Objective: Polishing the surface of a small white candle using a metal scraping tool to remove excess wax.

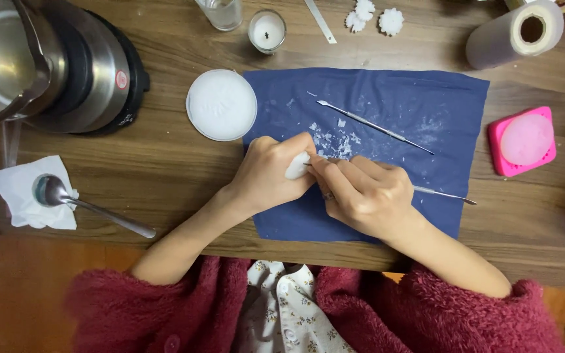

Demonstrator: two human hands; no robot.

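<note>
Person seated at a wooden table [165, 163], both forearms out over a dark blue cloth [420, 117] spread flat on it.

Left hand [273, 173]: fingers curled around a small white wax piece [297, 166], thumb on top, gripping it just above the near-left part of the cloth.

Right hand [364, 193]: fingers pinched closed on a thin metal tool [443, 194], held like a pen; the handle sticks out to the right past the hand, and the working tip meets the wax piece (the tip itself is hidden by the fingers).

White shavings [335, 138] lie scattered on the cloth just beyond the hands. A second thin metal tool [374, 126] lies diagonally on the cloth further back, untouched.

Around the work:
- round white dish [222, 104], overlapping the cloth's left edge
- steel kettle [47, 59] at the far left corner
- spoon [80, 202] resting on a folded white tissue [17, 189], near left
- small candle in a glass [267, 30] and two white wax flowers [377, 16] along the far edge
- paper roll [514, 33] lying on its side, far right
- pink mould [521, 140] with a pale round fill, just right of the cloth

Sleeves are fuzzy dark red.
</note>
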